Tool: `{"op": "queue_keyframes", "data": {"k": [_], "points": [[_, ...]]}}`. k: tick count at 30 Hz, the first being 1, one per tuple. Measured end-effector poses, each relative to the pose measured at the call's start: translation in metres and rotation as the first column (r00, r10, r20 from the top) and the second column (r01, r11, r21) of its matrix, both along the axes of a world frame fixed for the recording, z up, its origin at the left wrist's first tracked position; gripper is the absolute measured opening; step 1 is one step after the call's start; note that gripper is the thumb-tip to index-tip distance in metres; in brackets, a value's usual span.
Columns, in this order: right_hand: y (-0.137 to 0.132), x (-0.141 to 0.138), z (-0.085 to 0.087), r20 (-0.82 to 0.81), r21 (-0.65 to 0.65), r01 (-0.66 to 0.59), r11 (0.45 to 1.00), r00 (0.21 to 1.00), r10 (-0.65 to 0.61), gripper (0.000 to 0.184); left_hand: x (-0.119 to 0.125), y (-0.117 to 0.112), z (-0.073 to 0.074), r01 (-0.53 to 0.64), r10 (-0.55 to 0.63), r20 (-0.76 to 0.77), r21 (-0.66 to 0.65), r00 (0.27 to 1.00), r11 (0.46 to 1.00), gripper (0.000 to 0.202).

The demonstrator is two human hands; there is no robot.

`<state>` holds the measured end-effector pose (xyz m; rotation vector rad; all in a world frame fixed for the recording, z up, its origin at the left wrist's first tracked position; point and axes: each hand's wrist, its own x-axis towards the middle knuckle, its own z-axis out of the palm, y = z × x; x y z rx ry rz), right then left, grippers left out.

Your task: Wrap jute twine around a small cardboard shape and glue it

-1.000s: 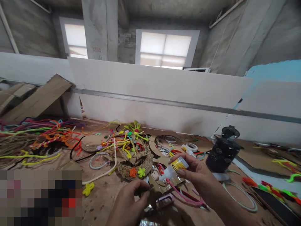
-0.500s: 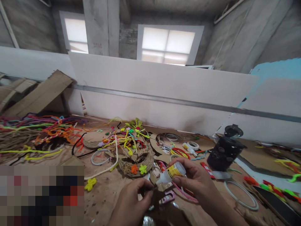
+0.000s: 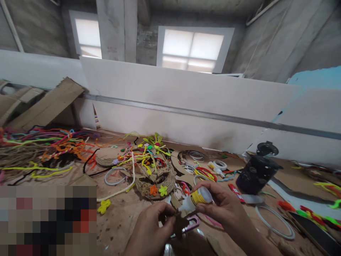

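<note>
My right hand point(image 3: 217, 204) is closed round a small glue bottle point(image 3: 201, 196) with a yellow label. The bottle is tilted, its nozzle pointing down and left at a dark brown piece. My left hand point(image 3: 153, 227) pinches that dark brown flower-like piece point(image 3: 181, 223) between thumb and fingertips; its exact shape is partly hidden. Just below the two hands lies a pink-handled tool point(image 3: 194, 222), mostly covered. Beyond them rests a twine-wrapped wreath point(image 3: 138, 190) with an orange flower point(image 3: 153, 190) and a yellow-green flower point(image 3: 162, 191) on its front edge.
Pipe cleaners point(image 3: 58, 149) heap up on the left. A loose yellow flower point(image 3: 103, 206) lies near my left hand. On the right stand a dark lidded jug point(image 3: 257, 174) and, nearer, a white ring point(image 3: 275, 222). Tape point(image 3: 220, 164) lies behind my right hand.
The dark brown piece has turned and shows more of its lobed outline. The glue bottle stays tilted over it, with only a slight shift. The view has moved a little.
</note>
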<state>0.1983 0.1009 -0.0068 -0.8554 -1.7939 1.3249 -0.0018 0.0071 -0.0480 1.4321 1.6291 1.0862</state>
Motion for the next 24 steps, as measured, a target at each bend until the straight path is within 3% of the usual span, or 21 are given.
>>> {"op": "queue_keyframes", "data": {"k": [24], "points": [[-0.0075,-0.0026,0.0046,0.048,0.139,0.051,0.989,0.997,-0.058,0.02,-0.0007,0.0001,-0.0011,0.01,-0.01,-0.007,-0.01,1.0,1.0,0.023]]}}
